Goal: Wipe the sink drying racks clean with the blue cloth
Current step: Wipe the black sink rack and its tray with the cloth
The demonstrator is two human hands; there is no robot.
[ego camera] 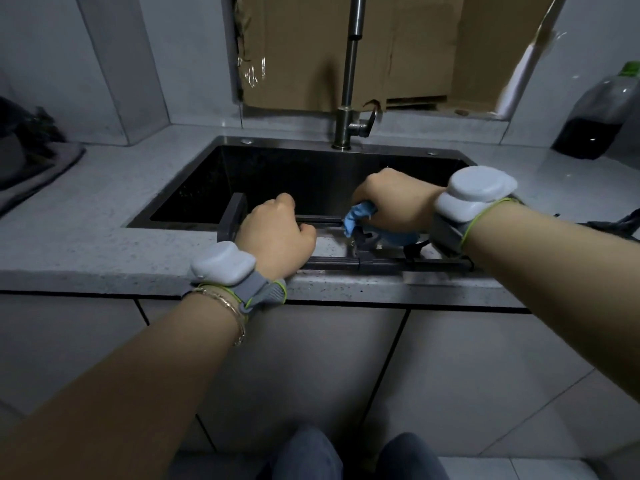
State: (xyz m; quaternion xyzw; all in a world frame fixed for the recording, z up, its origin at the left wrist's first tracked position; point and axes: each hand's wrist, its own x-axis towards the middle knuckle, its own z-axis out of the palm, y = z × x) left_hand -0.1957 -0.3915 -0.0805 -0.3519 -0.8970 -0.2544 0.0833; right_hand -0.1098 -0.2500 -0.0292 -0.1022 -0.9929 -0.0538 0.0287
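A person wipes a dark drying rack (332, 262) laid along the near edge of a black sink (277, 174), apparently midway through the job: the right hand (394, 199) is closed around the bunched blue cloth (356, 218) and presses it onto the rack's right half, while the left hand (277, 230) curls over the left end to steady it. The stretch under that steadying hand seems yet to be wiped; whether any bar is already clean cannot be told in the dim light. A faucet (349, 81) rises at the far rim before taped cardboard (398, 46); a green-capped bottle (602, 109) stands far right and a grey towel (34, 168) lies left, both well apart from the work
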